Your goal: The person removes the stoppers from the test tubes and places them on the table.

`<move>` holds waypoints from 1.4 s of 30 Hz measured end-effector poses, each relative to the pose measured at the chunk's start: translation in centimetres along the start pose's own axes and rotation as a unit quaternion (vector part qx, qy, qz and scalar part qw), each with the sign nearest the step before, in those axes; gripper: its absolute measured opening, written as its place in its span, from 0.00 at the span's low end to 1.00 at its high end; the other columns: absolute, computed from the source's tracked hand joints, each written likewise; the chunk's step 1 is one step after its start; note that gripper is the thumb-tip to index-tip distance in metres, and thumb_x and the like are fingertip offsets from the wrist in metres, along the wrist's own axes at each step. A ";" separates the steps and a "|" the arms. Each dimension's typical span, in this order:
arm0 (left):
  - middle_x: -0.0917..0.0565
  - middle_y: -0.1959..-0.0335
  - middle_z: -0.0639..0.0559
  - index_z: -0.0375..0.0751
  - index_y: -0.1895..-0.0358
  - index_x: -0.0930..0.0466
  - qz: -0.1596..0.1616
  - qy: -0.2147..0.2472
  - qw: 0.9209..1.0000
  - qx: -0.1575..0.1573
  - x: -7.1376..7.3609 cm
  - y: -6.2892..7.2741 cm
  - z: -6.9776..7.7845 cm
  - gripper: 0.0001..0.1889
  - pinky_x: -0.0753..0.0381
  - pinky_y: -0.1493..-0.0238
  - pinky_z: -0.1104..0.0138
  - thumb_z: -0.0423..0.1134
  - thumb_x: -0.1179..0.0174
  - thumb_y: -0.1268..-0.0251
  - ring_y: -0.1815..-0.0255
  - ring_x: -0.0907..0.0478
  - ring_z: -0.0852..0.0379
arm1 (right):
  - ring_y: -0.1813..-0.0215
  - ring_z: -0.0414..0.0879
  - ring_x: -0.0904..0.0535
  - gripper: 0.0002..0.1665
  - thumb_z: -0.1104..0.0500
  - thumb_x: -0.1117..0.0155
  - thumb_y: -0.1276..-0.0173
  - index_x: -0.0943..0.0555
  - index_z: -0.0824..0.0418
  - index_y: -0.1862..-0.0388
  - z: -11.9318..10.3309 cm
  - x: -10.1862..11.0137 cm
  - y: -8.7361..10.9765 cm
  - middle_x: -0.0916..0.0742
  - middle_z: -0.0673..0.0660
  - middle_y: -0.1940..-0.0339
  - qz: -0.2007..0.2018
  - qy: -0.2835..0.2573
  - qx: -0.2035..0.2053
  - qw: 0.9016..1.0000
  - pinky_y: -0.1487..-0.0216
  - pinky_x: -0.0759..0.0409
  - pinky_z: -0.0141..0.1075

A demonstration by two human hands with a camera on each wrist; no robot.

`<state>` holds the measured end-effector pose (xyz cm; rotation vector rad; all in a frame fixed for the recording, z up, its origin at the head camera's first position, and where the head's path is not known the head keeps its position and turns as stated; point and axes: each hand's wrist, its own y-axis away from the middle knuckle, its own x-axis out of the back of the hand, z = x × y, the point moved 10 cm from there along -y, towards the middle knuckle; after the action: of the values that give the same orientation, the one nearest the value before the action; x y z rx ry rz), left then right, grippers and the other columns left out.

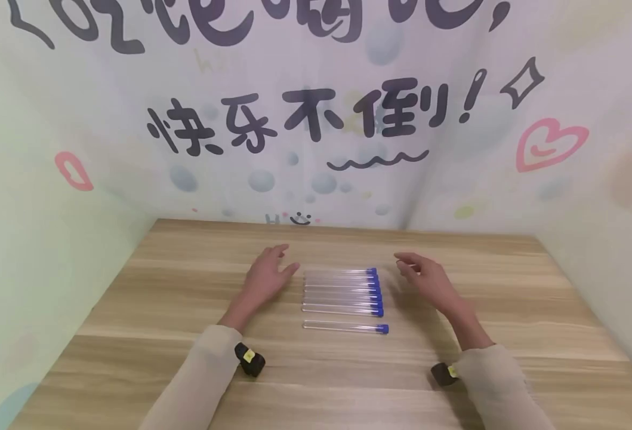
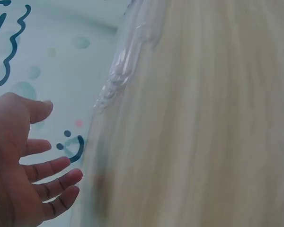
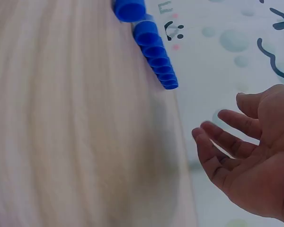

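Several clear test tubes (image 1: pixel 341 291) with blue caps (image 1: pixel 375 285) lie side by side on the wooden table, caps to the right. One more capped test tube (image 1: pixel 342 326) lies parallel to them, a small gap nearer the front. My left hand (image 1: pixel 267 273) is held beside the rounded ends of the row, fingers loosely spread, holding nothing. On the cap side, my right hand (image 1: pixel 424 278) hovers with relaxed, slightly bent fingers and holds nothing. In the right wrist view the blue caps (image 3: pixel 154 50) line up ahead of the hand; in the left wrist view the clear tube ends (image 2: pixel 125 61) show.
The wooden table (image 1: pixel 187 370) meets a printed cloth backdrop (image 1: pixel 294 179) with dark lettering along its back edge. More pale cloth stands at the left and right sides. A black wrist camera (image 1: pixel 250 359) sits on the left sleeve, another (image 1: pixel 444 374) on the right.
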<state>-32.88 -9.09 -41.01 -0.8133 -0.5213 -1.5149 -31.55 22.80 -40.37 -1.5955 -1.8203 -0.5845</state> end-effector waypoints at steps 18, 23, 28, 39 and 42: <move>0.18 0.65 0.48 0.37 0.53 0.16 0.064 0.045 0.996 0.046 -1.9 0.0 -0.9 0.15 0.24 0.59 0.57 0.42 0.38 0.37 0.63 0.22 0.52 | 0.48 0.53 0.22 0.19 0.53 0.45 0.26 0.20 0.60 0.43 1.9 -3.7 -1.2 0.17 0.60 0.47 -0.005 -0.023 -0.037 0.999 0.48 0.25 0.47; 0.16 0.66 0.50 0.40 0.56 0.14 0.075 0.032 0.995 0.053 -2.0 -0.2 -1.0 0.12 0.24 0.61 0.58 0.43 0.38 0.37 0.66 0.21 0.53 | 0.42 0.56 0.24 0.18 0.53 0.45 0.26 0.20 0.61 0.44 1.8 -4.1 -1.3 0.17 0.60 0.46 0.006 -0.029 -0.042 0.999 0.42 0.29 0.50; 0.17 0.68 0.53 0.43 0.56 0.14 0.068 0.006 0.995 0.072 -2.3 -0.7 -1.3 0.10 0.25 0.64 0.61 0.43 0.38 0.35 0.68 0.24 0.56 | 0.43 0.56 0.24 0.17 0.55 0.44 0.27 0.19 0.61 0.46 1.8 -4.0 -1.4 0.17 0.60 0.47 0.019 -0.020 -0.039 0.999 0.42 0.28 0.50; 0.16 0.73 0.57 0.49 0.64 0.12 0.074 -0.002 0.996 0.048 -2.3 -0.9 -0.7 0.05 0.28 0.70 0.63 0.43 0.33 0.41 0.74 0.25 0.59 | 0.46 0.55 0.23 0.14 0.55 0.40 0.29 0.17 0.60 0.49 1.6 -4.0 -1.3 0.16 0.59 0.51 0.021 -0.009 -0.031 0.999 0.45 0.27 0.50; 0.14 0.69 0.56 0.50 0.64 0.11 0.076 0.011 0.996 0.041 -2.4 -0.8 -0.7 0.04 0.27 0.66 0.61 0.42 0.32 0.41 0.69 0.22 0.57 | 0.47 0.56 0.23 0.14 0.56 0.40 0.29 0.16 0.60 0.50 1.7 -3.9 -1.3 0.16 0.60 0.52 0.029 -0.002 -0.029 0.999 0.45 0.27 0.50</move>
<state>-33.91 -7.96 -43.17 -0.7560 -0.4906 -1.3520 -32.92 21.00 -44.21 -1.6843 -1.7683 -0.6126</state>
